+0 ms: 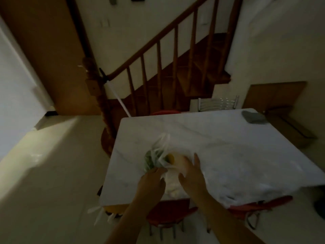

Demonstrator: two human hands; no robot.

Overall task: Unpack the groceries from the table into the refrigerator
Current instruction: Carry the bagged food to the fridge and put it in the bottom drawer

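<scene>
A clear plastic grocery bag point(162, 148) lies near the front left of the white marble table point(219, 138). Green vegetables point(151, 158) and something yellow point(170, 158) show through it, with pale items point(173, 187) below. My left hand point(152, 182) rests at the bag's lower left, its fingers curled against the plastic. My right hand point(192, 175) lies flat on the bag's right side, fingers spread. The picture is dim and blurred, so I cannot tell whether either hand is gripping. No refrigerator shows.
Red chairs point(168, 215) are tucked under the table's near edge, and a metal chair back point(218, 103) stands at the far side. A grey object point(254, 117) lies at the far right corner. A wooden staircase point(175, 67) rises behind; pale floor spreads to the left.
</scene>
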